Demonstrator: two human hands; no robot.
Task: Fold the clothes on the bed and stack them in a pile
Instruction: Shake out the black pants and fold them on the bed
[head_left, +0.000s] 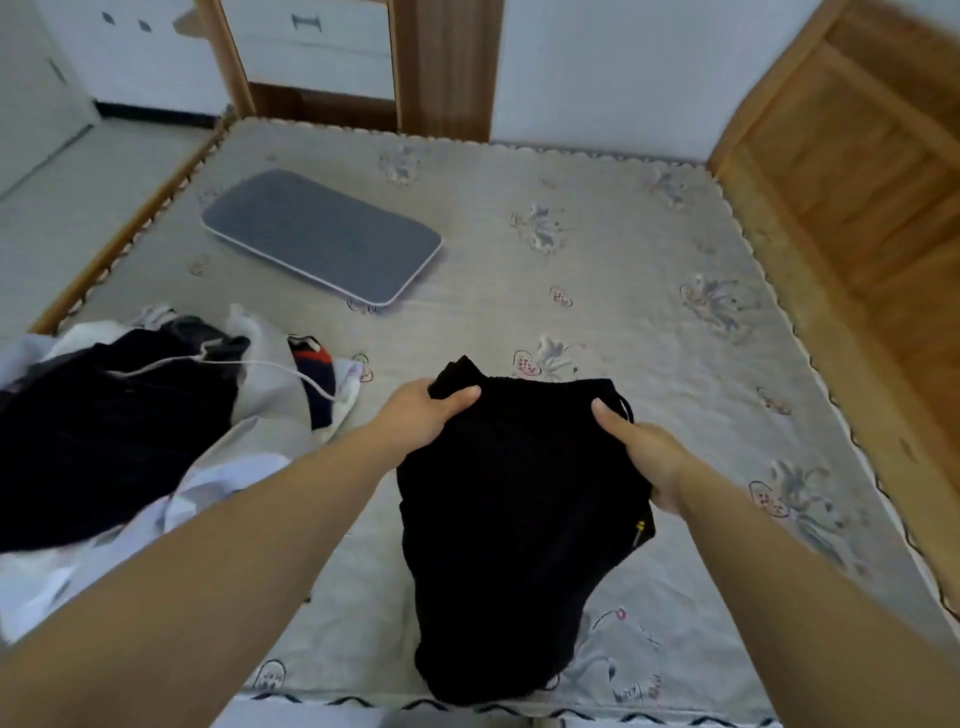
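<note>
- Gripping a black garment (519, 519) by its upper edge, both of my bare hands work over the near middle of the bed (623, 270).
- My left hand (421, 410) has its thumb laid over the top left corner and its fingers curled behind the cloth; a bunched tip of fabric pokes up above the knuckles.
- My right hand (649, 457) pinches the top right edge, thumb on the front face, fingers tucked behind it.
- That garment is matte and dense, with a faint ribbed look; it hangs in a long rounded shape whose lower end reaches the bed's near edge. A small gold-coloured fitting (640, 531) shows at its right side.
- At the left, just beside my left forearm, lies a loose heap of unfolded clothes (104, 431): dark soft fabric over crumpled white and pale grey pieces, and one with red and navy patches.
- A thin white cord (260, 364) trails across that heap.
- Covering the bed is a smooth grey-beige sheet printed with grey-blue flowers and small pink motifs, scalloped along its edges.
- A flat, rounded rectangular grey pad (322, 236) with a pale rim lies toward the far left, well apart from the clothes.
- Pale wooden panelling (857, 156) rises along the right side.
</note>
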